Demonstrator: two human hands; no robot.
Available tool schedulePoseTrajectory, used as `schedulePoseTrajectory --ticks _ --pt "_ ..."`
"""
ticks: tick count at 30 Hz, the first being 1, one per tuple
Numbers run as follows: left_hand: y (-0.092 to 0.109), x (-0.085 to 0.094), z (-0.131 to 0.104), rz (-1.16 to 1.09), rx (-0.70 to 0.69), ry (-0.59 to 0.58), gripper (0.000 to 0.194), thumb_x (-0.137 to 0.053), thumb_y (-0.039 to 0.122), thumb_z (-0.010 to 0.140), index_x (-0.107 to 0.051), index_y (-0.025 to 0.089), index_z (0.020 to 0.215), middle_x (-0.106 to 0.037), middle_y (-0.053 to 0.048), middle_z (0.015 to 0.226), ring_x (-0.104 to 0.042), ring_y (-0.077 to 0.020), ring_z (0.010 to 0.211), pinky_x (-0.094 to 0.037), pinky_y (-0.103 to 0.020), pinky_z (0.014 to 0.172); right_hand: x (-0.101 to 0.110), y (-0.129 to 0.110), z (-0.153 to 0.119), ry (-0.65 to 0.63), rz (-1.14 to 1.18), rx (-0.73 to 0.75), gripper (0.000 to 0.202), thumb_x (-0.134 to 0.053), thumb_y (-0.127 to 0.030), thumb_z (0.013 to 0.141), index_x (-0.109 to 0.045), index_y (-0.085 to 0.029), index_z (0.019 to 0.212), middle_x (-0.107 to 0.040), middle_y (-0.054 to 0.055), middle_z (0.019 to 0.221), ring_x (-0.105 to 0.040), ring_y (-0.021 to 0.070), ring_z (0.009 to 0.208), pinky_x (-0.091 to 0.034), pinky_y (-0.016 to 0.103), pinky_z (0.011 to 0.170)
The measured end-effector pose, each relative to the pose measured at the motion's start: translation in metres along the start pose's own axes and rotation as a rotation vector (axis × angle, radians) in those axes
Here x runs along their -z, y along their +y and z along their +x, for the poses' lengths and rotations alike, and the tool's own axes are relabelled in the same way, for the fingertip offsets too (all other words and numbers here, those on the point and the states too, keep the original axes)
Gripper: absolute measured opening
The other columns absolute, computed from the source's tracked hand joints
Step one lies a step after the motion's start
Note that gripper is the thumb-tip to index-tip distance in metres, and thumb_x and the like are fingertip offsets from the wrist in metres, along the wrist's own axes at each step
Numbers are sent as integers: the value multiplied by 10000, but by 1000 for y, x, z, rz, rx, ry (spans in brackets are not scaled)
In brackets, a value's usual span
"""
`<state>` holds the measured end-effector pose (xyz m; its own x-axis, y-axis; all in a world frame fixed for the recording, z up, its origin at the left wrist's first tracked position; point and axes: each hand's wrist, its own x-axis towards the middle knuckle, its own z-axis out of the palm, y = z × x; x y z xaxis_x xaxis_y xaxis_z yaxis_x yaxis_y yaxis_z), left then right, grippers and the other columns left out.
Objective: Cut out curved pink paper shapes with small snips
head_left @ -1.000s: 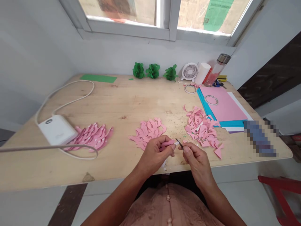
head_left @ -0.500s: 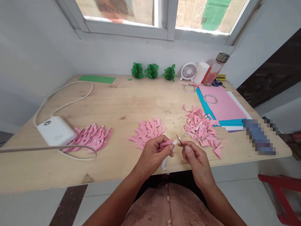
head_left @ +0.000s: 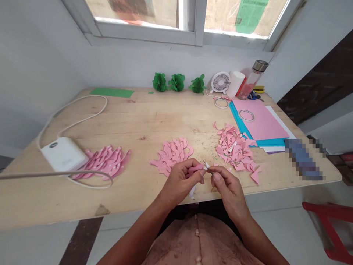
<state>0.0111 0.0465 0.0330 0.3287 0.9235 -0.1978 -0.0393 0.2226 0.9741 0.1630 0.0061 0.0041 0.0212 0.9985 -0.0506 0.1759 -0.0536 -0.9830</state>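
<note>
My left hand point(head_left: 183, 180) is closed on a curved pink paper piece point(head_left: 195, 168), pinched between thumb and fingers. A small white strip point(head_left: 206, 166) shows at its right end. My right hand point(head_left: 227, 184) grips a slim, pointed metal tool point(head_left: 209, 169) that looks like tweezers. Its tip points up and left and meets or overlaps the white strip; I cannot tell which. Below my left hand, a white strip point(head_left: 192, 191) lies near the table edge. Behind that hand is a pile of wavy pink paper cutouts point(head_left: 173, 152).
Pink scraps point(head_left: 234, 145) lie right of my hands, and more pink cutouts point(head_left: 110, 162) lie left beside a corded white box point(head_left: 64, 154). Green paper shapes point(head_left: 176, 82), a fan point(head_left: 220, 82) and a bottle point(head_left: 252, 81) stand at the back. Stacked paper point(head_left: 264, 121) bears a tape roll point(head_left: 246, 115).
My right hand has moved slightly left, bringing the metal tool's tip to the white strip at my left fingertips. My left hand stays nearly still. The view has shifted slightly.
</note>
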Motion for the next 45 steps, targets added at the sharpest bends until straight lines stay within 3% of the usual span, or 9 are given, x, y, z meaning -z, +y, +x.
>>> schedulePoseTrajectory --ticks 18,35,45 --pt "1 0 0 12 18 -12 165 -599 274 732 -545 159 626 -567 13 555 -511 -117 570 -394 -233 588 0 -2 -1 -9 29 -14 286 -483 -423 888 -629 -184 949 -457 -40 642 -393 93 568 -314 213 529" --pt "-3 1 0 25 -2 -22 171 -605 277 731 -545 159 622 -582 4 570 -508 -120 578 -388 -235 582 -3 1 -2 92 -105 69 271 -503 -411 873 -658 -194 918 -661 14 800 -591 153 741 -443 228 636" --pt "-2 1 -2 24 11 -27 182 -602 298 745 -538 163 641 -582 8 572 -493 -113 567 -365 -227 561 -1 2 2 90 -74 57 295 -504 -426 872 -625 -177 973 -571 -8 700 -498 125 627 -395 226 570"
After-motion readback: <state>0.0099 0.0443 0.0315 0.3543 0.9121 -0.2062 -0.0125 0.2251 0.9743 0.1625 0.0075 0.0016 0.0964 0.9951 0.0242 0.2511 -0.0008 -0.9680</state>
